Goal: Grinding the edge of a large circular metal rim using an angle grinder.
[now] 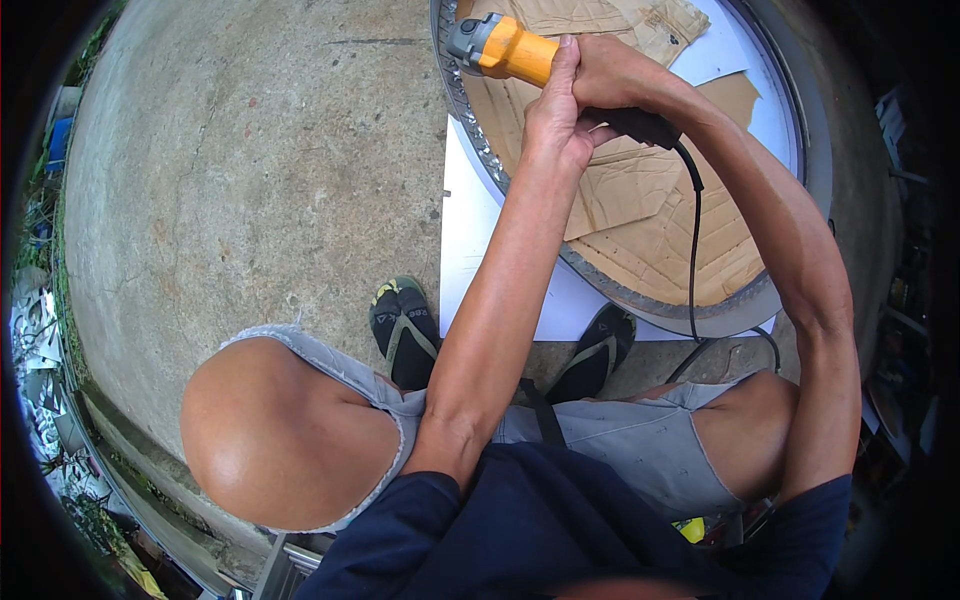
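Observation:
An orange-and-grey angle grinder (pixel 515 50) is held at the top of the view, over the rim of a large grey metal ring (pixel 705 318). My left hand (pixel 555 125) is closed on the grinder, its thumb pointing up along the side. My right hand (pixel 610 75) grips the tool's body from the right, partly crossing behind my left thumb; some of its fingers are hidden. A black cord (pixel 695 240) hangs from the back of the grinder across the ring. Creased brown cardboard (pixel 640 240) lies inside the ring, on white sheet material (pixel 475 250).
Stained concrete floor (pixel 240 180) spans the left and middle, with my two sandalled feet (pixel 400 325) beside the white sheet. Plants and piled scrap (pixel 45 350) line the far left edge. A grey metal object (pixel 305 565) sits at the bottom, and assorted dark items edge the right.

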